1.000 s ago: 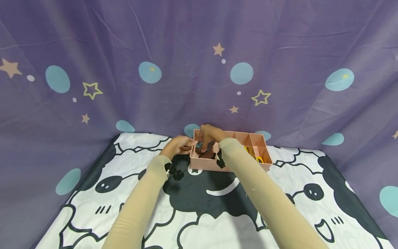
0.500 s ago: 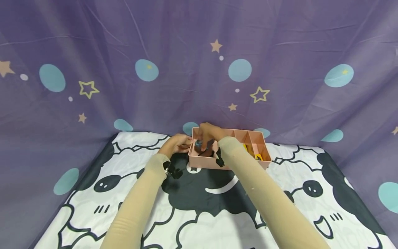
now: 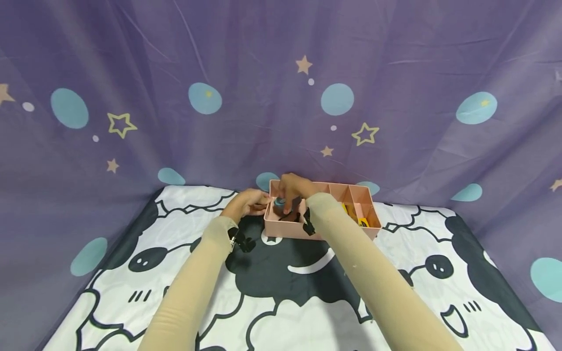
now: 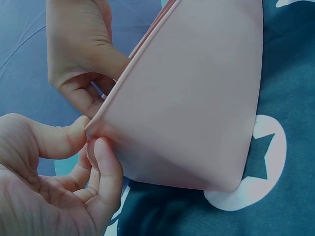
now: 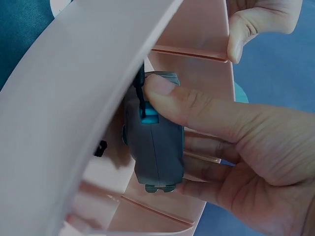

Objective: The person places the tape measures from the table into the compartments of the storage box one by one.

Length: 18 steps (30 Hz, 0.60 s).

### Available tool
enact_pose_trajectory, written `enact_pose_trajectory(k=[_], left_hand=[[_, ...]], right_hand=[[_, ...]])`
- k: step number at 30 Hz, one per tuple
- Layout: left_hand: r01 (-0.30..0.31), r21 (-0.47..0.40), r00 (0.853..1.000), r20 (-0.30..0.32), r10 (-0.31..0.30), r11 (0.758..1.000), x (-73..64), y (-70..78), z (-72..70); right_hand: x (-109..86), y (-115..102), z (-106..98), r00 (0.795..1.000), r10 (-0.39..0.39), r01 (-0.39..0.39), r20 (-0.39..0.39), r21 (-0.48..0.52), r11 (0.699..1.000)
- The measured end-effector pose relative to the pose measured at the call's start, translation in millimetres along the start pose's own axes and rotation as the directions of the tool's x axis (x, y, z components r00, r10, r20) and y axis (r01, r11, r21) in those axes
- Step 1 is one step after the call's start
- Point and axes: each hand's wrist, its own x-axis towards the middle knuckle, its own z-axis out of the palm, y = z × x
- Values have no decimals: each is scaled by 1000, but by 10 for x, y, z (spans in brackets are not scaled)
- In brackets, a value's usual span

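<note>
A pink divided storage box (image 3: 285, 229) stands at the far side of the table. At its left end my left hand (image 3: 249, 202) pinches the rim between thumb and fingers; the left wrist view shows this grip close by the box wall (image 4: 187, 98). My right hand (image 3: 295, 187) reaches down into the left compartment. In the right wrist view its thumb and fingers grip a dark grey handheld gadget (image 5: 157, 147) with a teal switch (image 5: 149, 114). A thin black strip crosses the switch. The gadget's kind does not show.
Yellow items (image 3: 363, 222) lie in the right-hand compartments of the box. A black-and-white cartoon cloth (image 3: 281, 282) covers the table. Right behind the box hangs a purple curtain (image 3: 263, 122) with stars and dots.
The head view has shifted slightly. Both hands keep almost the same places, the left at the box rim and the right inside the left compartment.
</note>
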Motion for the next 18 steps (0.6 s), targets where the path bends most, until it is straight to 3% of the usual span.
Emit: enact_pose_trajectory(k=[3, 18], left_hand=[[-4, 9, 1000, 6, 4, 1000, 6, 5, 0], [-5, 26, 999, 34, 4, 1000, 8, 27, -18]], right_hand=[[-16, 13, -4, 1000, 4, -4, 6, 28, 1000], [-22, -1, -1, 999, -47, 48, 27, -52, 997]])
